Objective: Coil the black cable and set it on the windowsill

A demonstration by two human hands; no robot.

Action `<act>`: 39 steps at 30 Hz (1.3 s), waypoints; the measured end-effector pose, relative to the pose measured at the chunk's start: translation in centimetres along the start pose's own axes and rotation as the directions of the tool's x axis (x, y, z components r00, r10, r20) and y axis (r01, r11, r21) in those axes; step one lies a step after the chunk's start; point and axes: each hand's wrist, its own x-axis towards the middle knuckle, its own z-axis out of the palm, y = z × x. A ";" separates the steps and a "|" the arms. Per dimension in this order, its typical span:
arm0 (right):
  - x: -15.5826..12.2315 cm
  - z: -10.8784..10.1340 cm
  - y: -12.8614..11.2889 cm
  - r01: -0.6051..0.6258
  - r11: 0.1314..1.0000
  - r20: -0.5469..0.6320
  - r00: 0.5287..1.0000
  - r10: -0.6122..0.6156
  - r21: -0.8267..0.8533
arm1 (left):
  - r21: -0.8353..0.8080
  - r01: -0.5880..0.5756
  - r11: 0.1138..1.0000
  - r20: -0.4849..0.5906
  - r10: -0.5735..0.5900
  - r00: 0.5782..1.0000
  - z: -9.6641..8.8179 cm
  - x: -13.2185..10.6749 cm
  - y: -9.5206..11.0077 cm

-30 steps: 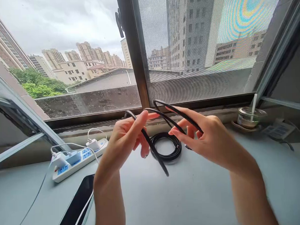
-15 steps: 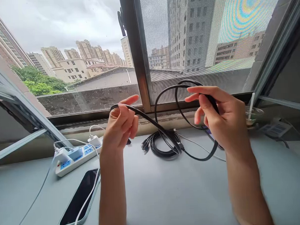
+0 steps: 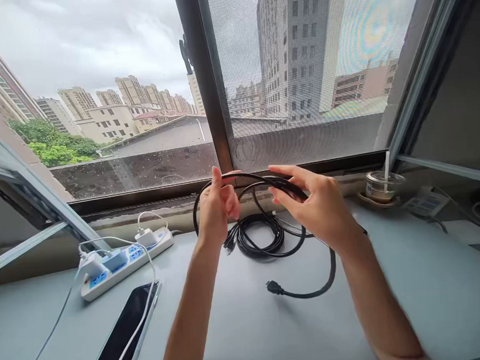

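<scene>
A black cable (image 3: 259,180) is held up in a loop above the grey desk (image 3: 270,327), just in front of the window frame (image 3: 204,96). Its upper arc runs between the two hands; from the right side it drops behind the wrist, curves along the desk and ends in a plug (image 3: 273,288) lying free on the surface. On the left side the loop hangs down past the left wrist.

The left hand (image 3: 219,207) is raised with its forearm slanting up from the lower middle of the view, the fingers curled and pinched on the cable near the top of the loop. The right hand (image 3: 316,208) comes in from the lower right, wrist bent, with the index finger stretched out along the cable and the thumb beneath it; the other fingers are partly folded, and how firmly they grip is hard to tell from here.

Under the hands a second, coiled bundle of black cable (image 3: 260,237) rests on the desk. To the left sits a white power strip (image 3: 124,256) with chargers plugged in, and near it a phone (image 3: 125,333) lies face up with a white cord (image 3: 147,295) across it. At the right, by the sill, stands a small glass jar (image 3: 383,187)
</scene>
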 end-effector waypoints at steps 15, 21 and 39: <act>-1.0 -1.9 -1.7 0.283 0.948 -0.112 0.947 -0.301 -0.148 | 0.625 -0.498 0.601 0.266 0.436 0.860 1.7 -2.9 0.4; -1.4 -2.6 -2.2 0.346 0.917 -0.212 0.899 -0.384 -0.196 | 0.614 -0.454 0.646 0.015 0.566 0.824 2.8 -2.1 -1.4; -0.4 -0.8 -1.7 0.113 0.988 -0.328 0.942 -0.072 0.108 | -0.118 0.081 0.990 -0.024 -0.084 0.996 2.7 -2.4 -0.4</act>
